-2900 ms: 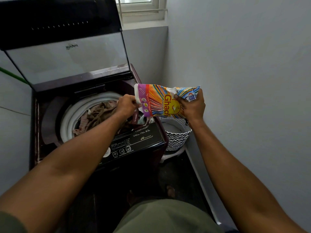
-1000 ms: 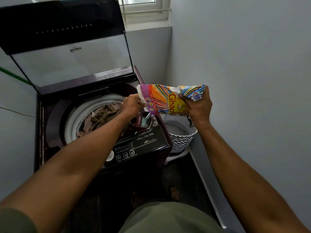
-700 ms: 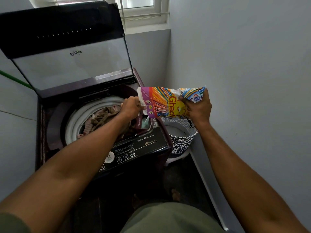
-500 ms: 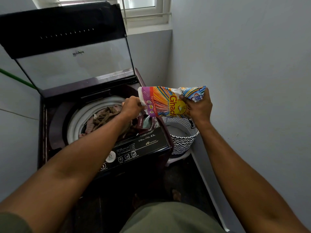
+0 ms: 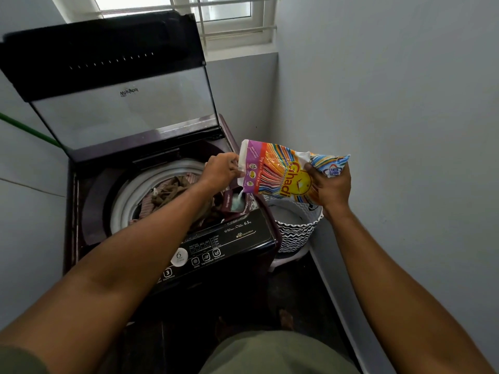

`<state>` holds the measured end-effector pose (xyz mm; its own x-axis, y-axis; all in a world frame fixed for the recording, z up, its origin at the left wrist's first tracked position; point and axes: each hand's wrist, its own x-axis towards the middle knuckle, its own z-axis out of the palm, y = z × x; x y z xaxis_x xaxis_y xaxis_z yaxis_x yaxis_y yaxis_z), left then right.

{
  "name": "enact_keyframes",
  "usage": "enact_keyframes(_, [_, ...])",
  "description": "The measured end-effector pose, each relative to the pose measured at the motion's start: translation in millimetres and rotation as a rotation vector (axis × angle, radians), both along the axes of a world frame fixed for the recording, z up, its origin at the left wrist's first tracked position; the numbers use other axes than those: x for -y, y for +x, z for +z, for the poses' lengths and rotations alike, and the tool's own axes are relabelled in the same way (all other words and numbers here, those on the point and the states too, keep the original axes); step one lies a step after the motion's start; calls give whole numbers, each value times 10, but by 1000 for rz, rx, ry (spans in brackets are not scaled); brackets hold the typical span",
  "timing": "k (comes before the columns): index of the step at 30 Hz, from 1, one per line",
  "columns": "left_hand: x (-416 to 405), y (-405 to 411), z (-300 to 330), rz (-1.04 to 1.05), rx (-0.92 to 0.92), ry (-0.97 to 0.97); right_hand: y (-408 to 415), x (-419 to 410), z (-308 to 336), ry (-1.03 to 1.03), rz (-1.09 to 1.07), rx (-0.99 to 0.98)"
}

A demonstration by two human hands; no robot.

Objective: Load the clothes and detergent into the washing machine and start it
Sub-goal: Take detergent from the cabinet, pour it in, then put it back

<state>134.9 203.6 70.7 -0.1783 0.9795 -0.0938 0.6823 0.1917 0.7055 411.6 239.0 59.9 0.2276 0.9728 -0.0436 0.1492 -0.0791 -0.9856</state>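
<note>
White powder falls from detergent bag [image 5: 280, 171]; left hand [image 5: 220, 172], right hand [image 5: 330, 186] pinch it; drawer [image 5: 237, 203] half hidden.

"Ghadi" on the detergent packet [image 5: 280, 171]; "6.5" and "3" on the control panel [image 5: 237, 238]

grey walls [image 5: 391, 90], barred window [image 5: 216, 12], dark floor [image 5: 297, 287]

The left forearm hides part of the brown and striped clothes [image 5: 172, 193] behind the left hand [image 5: 220, 172]. Small white labels on the black control panel [image 5: 235, 236] below that hand are unreadable.
</note>
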Motion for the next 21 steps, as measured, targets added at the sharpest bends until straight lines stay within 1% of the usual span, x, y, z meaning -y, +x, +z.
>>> enact_keyframes(3, [-24, 39, 78, -30, -5, 22, 43, 8, -59, -38, 3, -86])
enact_keyframes(9, [-154, 69, 431, -148, 0, 44, 16, 67, -115, -97, -31, -404])
enact_keyframes(13, [-239, 99, 731, -215, 1, 93, -57, 58, -227, -209, -31, -547])
enact_keyframes(16, [-292, 116, 914, -201, -29, 177, -117, -37, -486, -339, 3, -640])
enact_keyframes(18, [-326, 113, 1002, -162, -70, 243, -198, -124, -698, -404, 64, -721])
enact_keyframes(21, [-325, 82, 1103, -109, -177, 386, -462, 10, -387, -466, 160, -766])
